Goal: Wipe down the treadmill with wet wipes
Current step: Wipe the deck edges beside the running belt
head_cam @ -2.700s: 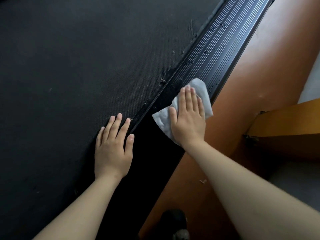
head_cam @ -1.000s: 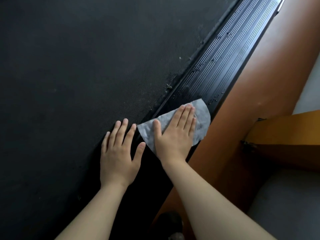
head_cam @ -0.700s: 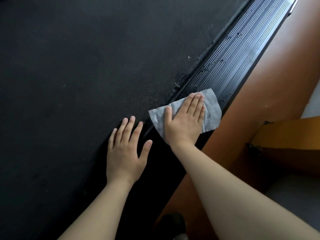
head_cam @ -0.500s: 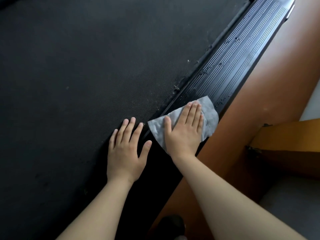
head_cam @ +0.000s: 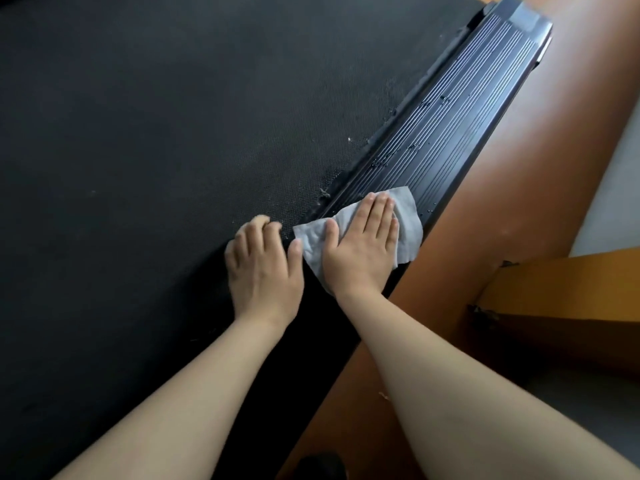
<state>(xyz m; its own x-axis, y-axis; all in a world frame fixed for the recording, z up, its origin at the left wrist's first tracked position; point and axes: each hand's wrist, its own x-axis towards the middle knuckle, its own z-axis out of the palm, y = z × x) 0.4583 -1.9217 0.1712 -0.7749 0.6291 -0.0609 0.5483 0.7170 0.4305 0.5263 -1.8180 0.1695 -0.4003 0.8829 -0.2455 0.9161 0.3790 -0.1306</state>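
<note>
The treadmill's black textured belt (head_cam: 173, 133) fills the left and middle of the view. Its ribbed black side rail (head_cam: 460, 109) runs diagonally from the upper right down to my hands. A white wet wipe (head_cam: 407, 216) lies flat on the rail. My right hand (head_cam: 363, 247) presses it down with straight fingers. My left hand (head_cam: 259, 268) rests on the belt's edge beside the wipe, its fingertips bent down against the surface and holding nothing. Bits of dust and lint (head_cam: 323, 194) lie along the seam between belt and rail.
A brown floor (head_cam: 519, 202) runs along the right of the rail. A yellow-orange piece of furniture (head_cam: 571, 289) stands at the right edge, with a pale surface (head_cam: 616, 188) above it. A dark shape (head_cam: 322, 465) sits at the bottom edge.
My right hand has slid the wipe back and forth along the rail near the same spot. My left hand's fingers have bent at the tips. The view has pulled back, showing the rail's far end.
</note>
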